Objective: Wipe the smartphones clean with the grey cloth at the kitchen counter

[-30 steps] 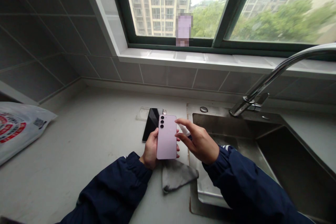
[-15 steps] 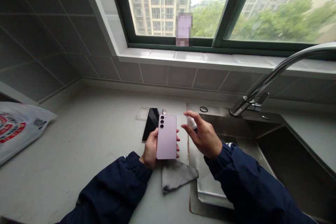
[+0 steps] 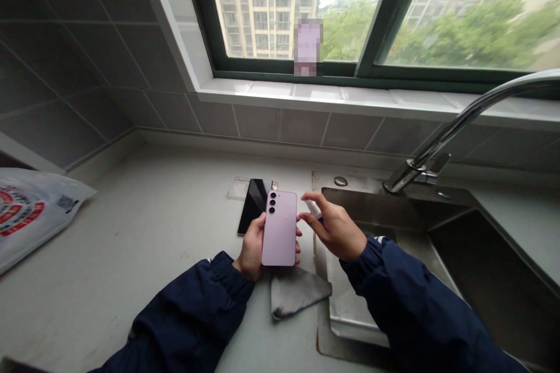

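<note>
A lilac smartphone (image 3: 280, 239) rests in my left hand (image 3: 251, 250), its back with the camera lenses facing me. My fingers wrap round both its long sides. Just right of it, my right hand (image 3: 336, 227) is curled round a small white-topped bottle (image 3: 312, 208), mostly hidden by the hand. The index finger and thumb are apart, close to the phone's right edge. Behind the lilac phone, a phone with a black screen (image 3: 254, 204) lies on the counter. A folded grey cloth (image 3: 300, 294) is on the counter below my hands, near the sink.
A steel sink (image 3: 326, 344) with a chrome faucet (image 3: 429, 148) occupies the right side. Beyond the black phone lies a clear plastic piece (image 3: 237, 187). At the far left of the pale counter (image 3: 144, 204) is a printed plastic bag (image 3: 39, 210). A window sill (image 3: 271, 90) runs behind.
My right hand has shifted slightly left, bringing the finger and thumb closer to the lilac phone. A small faint mark now shows on the phone's back. My left hand is nearly still.
</note>
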Action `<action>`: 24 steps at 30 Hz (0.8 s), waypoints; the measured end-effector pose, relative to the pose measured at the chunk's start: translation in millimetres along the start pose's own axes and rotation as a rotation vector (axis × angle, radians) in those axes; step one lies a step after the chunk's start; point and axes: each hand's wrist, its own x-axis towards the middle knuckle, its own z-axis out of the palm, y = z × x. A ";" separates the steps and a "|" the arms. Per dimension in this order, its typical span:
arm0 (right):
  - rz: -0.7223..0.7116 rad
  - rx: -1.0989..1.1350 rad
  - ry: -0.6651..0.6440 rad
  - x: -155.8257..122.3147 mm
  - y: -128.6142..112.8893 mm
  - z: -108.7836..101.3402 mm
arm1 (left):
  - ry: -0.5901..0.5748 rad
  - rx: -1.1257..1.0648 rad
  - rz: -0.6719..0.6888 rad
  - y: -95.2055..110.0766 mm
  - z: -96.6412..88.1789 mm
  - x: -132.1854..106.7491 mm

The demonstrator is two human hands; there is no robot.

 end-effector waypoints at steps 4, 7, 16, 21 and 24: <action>-0.066 0.077 -0.149 -3.7 -15.0 -1.6 | 0.054 -0.009 0.029 -1.0 -2.8 0.4; -0.135 0.061 -0.237 -6.6 -26.4 -1.8 | 0.128 -0.035 0.051 0.4 -2.2 1.5; -0.190 0.017 -0.405 -10.8 -36.5 3.8 | 0.196 -0.098 0.121 4.4 2.8 3.5; -0.207 -0.030 -0.466 -11.3 -38.9 2.7 | 0.128 -0.037 0.118 4.3 1.0 2.3; -0.194 -0.024 -0.402 -12.6 -39.4 6.0 | 0.148 -0.056 0.130 3.8 1.0 3.2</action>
